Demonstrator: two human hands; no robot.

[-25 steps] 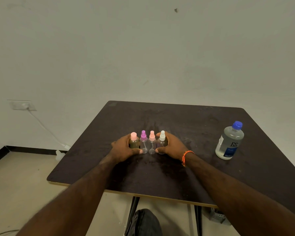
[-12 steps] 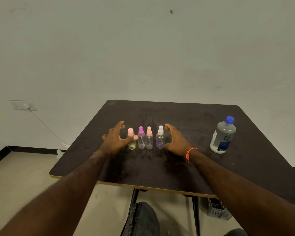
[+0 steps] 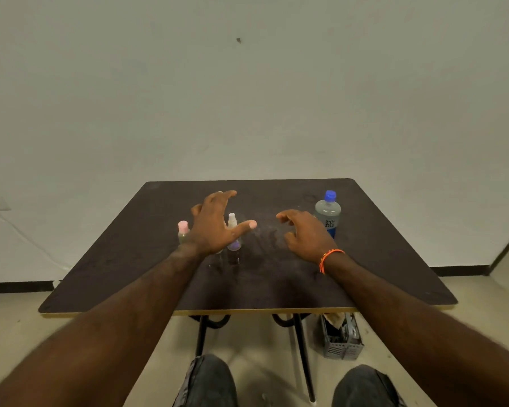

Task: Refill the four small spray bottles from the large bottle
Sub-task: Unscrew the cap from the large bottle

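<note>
Refill not begun: large bottle [image 3: 327, 214] capped, untouched; left hand [image 3: 215, 223], right hand [image 3: 304, 235] fingers spread, empty; spray bottles [image 3: 232, 232] capped.

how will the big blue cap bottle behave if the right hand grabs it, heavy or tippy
The large bottle looks nearly full of clear liquid, so it is probably fairly heavy for its size. Standing tall on the table, it might tip if pushed near the cap. Its smooth plastic could be somewhat slippery.

Head camera looks forward and down over the table [image 3: 365, 259].
</note>
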